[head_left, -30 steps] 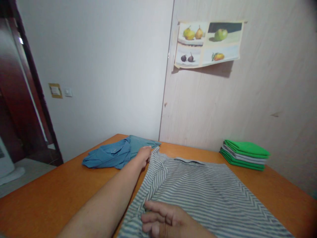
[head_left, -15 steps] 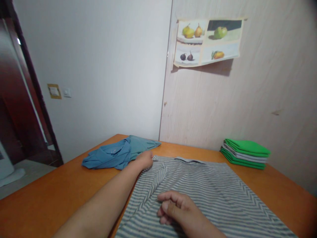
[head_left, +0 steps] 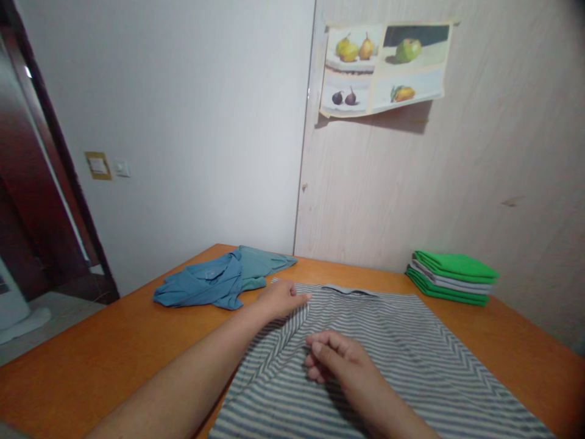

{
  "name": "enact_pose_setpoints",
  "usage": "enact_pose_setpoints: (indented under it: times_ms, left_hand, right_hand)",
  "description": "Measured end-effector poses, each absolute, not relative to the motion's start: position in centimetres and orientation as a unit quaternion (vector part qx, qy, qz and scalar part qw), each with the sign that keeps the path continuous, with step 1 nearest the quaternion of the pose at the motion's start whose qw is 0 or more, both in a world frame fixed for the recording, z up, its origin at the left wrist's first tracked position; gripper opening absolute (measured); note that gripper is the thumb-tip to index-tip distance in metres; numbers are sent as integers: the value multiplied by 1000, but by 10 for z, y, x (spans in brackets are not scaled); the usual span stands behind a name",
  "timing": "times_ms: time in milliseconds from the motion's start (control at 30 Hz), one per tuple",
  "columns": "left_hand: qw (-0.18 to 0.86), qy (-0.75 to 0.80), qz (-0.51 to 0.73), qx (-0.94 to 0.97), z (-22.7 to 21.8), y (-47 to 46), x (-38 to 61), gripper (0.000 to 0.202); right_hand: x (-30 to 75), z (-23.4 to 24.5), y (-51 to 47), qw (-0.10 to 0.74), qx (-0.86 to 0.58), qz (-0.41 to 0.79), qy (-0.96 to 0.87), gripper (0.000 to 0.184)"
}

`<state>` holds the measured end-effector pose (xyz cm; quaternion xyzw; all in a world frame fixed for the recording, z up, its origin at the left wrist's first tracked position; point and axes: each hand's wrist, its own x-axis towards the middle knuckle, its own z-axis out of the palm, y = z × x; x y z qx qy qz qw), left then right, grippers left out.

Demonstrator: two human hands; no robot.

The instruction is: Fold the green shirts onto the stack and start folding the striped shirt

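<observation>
A grey-and-white striped shirt lies spread on the orange table. Its left part is folded over toward the middle. My left hand rests near the shirt's far left corner, fingers together and pressing a fold of the fabric. My right hand sits on the middle of the shirt, fingers curled and pinching the folded cloth.
A crumpled blue shirt lies at the table's far left. A stack of folded green and grey clothes stands at the far right, by the wall. A fruit poster hangs above. A dark door frame is on the left.
Both hands have moved right and inward, carrying the shirt's left side over the middle. My right hand moved away from me, up the shirt.
</observation>
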<state>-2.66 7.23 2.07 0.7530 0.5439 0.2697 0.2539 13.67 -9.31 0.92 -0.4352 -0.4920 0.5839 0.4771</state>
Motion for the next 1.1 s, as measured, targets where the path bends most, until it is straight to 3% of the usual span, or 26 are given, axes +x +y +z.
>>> enact_pose_setpoints:
  times_ms: [100,267,467,733,867,1000,1100]
  left_hand:
    - [255,503,235,791,11,58,-23,31]
    - [262,549,270,746,5,65,-31,3]
    - [178,630,326,682,12,77,-58,11]
    - [116,605,229,753,11,42,-57,3]
    - [62,606,192,770,16,24,-52,15]
    - [22,600,183,778,18,-1,-37,28]
    - [16,568,143,810,9,-22,-24,52]
  right_hand:
    - [144,8,-87,500,-458,561,-474,47]
    - [154,10,-83,533,-487,537,-437,46]
    - [162,10,-80,548,-504,513,-427,41]
    - [165,14,-79,549,-515,488,-441,34]
    - [167,7,-75,530,-521,452,-493,31]
    - [171,-3,-68,506,-539,345,-579,33]
    - [172,-3,-68,494,-554,264,-616,32]
